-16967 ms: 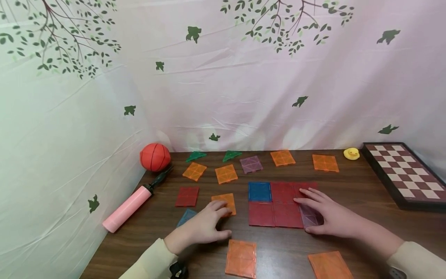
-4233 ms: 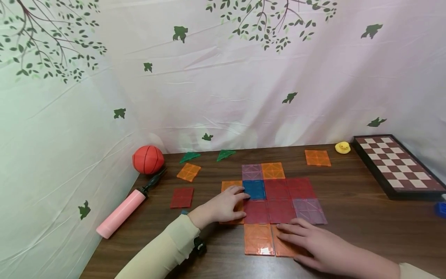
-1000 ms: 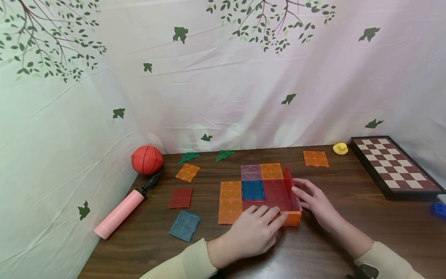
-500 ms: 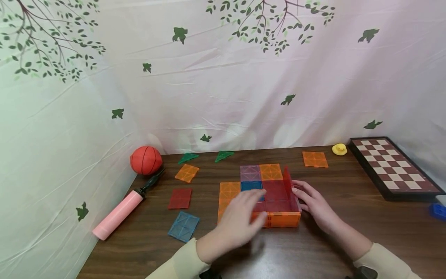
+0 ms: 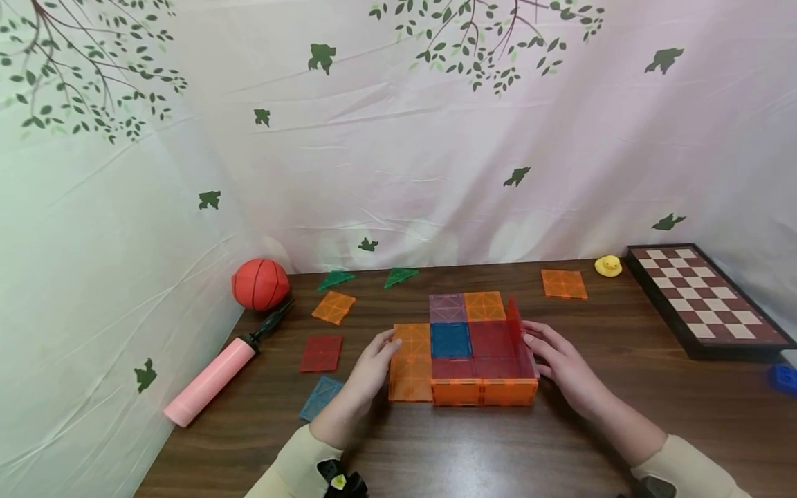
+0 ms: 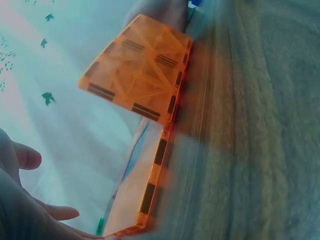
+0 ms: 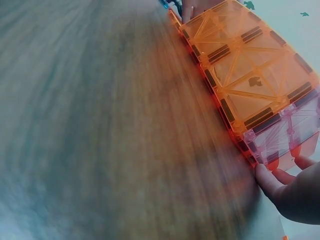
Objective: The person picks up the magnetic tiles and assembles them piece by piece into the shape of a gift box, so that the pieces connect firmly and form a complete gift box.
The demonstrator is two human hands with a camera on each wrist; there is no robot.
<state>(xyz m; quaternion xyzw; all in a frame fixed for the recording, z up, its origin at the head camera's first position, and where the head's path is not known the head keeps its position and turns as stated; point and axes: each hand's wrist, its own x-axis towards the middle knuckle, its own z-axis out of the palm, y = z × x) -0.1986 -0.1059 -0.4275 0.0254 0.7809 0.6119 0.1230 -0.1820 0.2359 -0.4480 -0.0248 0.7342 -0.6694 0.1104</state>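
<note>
A patch of square magnetic tiles lies at the table's middle: purple [image 5: 447, 308], orange [image 5: 484, 305], blue [image 5: 451, 339] and red [image 5: 492, 339] ones flat. Two orange tiles [image 5: 484, 392] stand upright as a front wall. A red tile [image 5: 513, 319] and a purple tile [image 7: 290, 135] stand upright on the right. My right hand [image 5: 529, 342] rests with straight fingers [image 7: 280, 185] against that right wall. My left hand [image 5: 389, 344] touches the left edge of two flat orange tiles [image 5: 411, 360], fingers extended.
Loose tiles lie about: orange [image 5: 334, 308], red [image 5: 320, 353] and blue [image 5: 319, 398] on the left, orange [image 5: 563, 283] at the back right, two green triangles [image 5: 336, 280]. A basketball [image 5: 260, 283] and pink pump [image 5: 212, 380] sit left; a duck [image 5: 608, 265] and chessboard [image 5: 703, 297] right.
My left hand left the front orange tiles, which now stand upright, and swung left to the flat orange tiles' outer edge. The right hand stayed at the right wall.
</note>
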